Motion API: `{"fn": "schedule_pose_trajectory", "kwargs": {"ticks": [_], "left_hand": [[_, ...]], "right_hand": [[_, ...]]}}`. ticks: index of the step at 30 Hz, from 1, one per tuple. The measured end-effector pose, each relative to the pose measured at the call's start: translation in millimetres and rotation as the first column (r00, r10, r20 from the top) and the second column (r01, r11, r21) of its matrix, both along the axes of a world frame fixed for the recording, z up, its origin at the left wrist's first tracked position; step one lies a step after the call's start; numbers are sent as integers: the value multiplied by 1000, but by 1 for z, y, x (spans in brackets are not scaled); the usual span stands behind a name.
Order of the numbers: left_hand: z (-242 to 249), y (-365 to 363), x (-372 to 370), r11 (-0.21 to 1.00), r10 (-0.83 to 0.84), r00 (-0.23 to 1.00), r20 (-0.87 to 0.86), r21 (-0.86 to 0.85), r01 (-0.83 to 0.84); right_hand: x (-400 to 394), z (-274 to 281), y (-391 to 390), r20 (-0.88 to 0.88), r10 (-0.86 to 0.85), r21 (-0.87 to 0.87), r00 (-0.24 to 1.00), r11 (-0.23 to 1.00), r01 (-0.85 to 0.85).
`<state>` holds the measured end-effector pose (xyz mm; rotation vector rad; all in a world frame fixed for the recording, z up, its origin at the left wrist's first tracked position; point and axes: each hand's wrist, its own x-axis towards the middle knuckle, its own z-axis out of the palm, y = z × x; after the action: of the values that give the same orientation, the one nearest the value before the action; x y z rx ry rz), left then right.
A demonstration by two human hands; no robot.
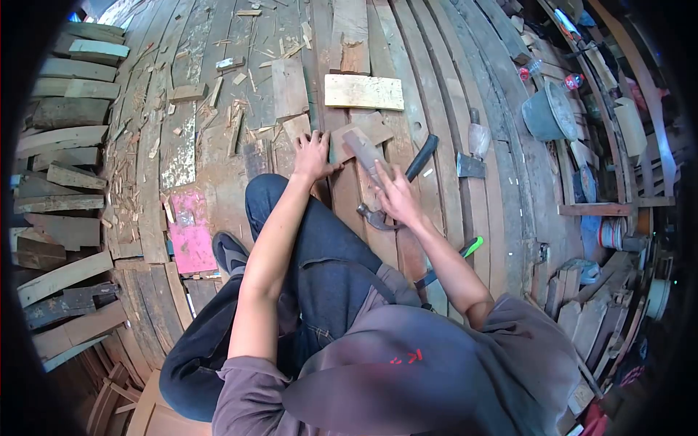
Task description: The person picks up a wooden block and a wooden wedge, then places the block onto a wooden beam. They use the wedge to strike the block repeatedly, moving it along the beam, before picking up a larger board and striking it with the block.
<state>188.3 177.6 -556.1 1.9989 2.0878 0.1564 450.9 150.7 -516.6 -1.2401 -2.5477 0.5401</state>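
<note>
My left hand (313, 156) rests with its fingers apart on the edge of a small wooden piece (296, 126) on the plank floor. My right hand (397, 193) grips the near end of a long, flat, grey-brown wooden block (359, 145). Its far end lies over a short board (379, 126). Just right of that hand, a claw hammer (422, 157) with a black handle lies on the floor, its metal head beside my wrist. A pale yellow board (363, 92) lies farther ahead.
A hatchet (471, 166) lies to the right, near a grey bucket (549, 112). A green-and-black handle (472, 246) is beside my right forearm. Wood chips and a pink sheet (192, 232) lie left. Stacked timber (69, 138) lines the left edge.
</note>
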Motion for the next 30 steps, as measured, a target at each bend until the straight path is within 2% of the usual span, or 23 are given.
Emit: {"fn": "schedule_pose_trajectory", "kwargs": {"ticks": [1, 4, 8, 9, 12, 13, 16, 17, 20, 21, 25, 28, 29, 30], "left_hand": [[-4, -1, 1, 1000, 12, 1000, 20, 10, -12], [-13, 1, -1, 998, 40, 996, 80, 52, -44], [-13, 0, -2, 995, 90, 983, 157, 34, -97], [-12, 1, -3, 994, 97, 981, 170, 33, -104], [-18, 1, -3, 990, 117, 969, 216, 49, -130], [-17, 2, -3, 991, 126, 967, 223, 25, -135], [-16, 3, -4, 990, 134, 963, 234, 2, -139], [-15, 3, -4, 991, 132, 960, 249, 1, -136], [-14, 3, -5, 989, 140, 954, 266, 13, -149], [-15, 1, -5, 988, 141, 953, 269, 17, -151], [-17, 3, -7, 989, 139, 941, 310, 6, -148], [-18, 3, -6, 989, 142, 943, 300, -6, -147], [-17, 3, -5, 989, 144, 945, 295, -10, -148], [-17, 3, -5, 989, 145, 947, 288, -12, -148]], "right_hand": [[0, -14, 5, 9, 24, -31, 1000, 999, -24], [9, -23, 23, 151, 48, 18, 987, 999, -52], [-1, -24, 41, 164, -205, 23, 965, 979, 204], [-10, -20, 33, 197, -214, -76, 957, 970, 233], [-10, -24, 20, 106, 66, 13, 992, 998, -68], [-6, -11, 26, 153, 59, -1, 986, 998, -60], [-5, -24, 48, 76, -274, 53, 959, 961, 271], [-8, -29, 45, 96, -292, 40, 951, 956, 290], [-15, -27, 17, 45, -15, -25, 999, 1000, 16], [-12, -26, 15, 49, -9, -24, 999, 1000, 10], [7, -27, 19, -192, -96, -39, 977, 995, 90], [15, -20, 10, -145, -14, 3, 989, 1000, 14], [19, -19, 8, -121, -46, -12, 992, 999, 45], [24, -19, 7, -143, -155, -8, 977, 988, 155]]}}
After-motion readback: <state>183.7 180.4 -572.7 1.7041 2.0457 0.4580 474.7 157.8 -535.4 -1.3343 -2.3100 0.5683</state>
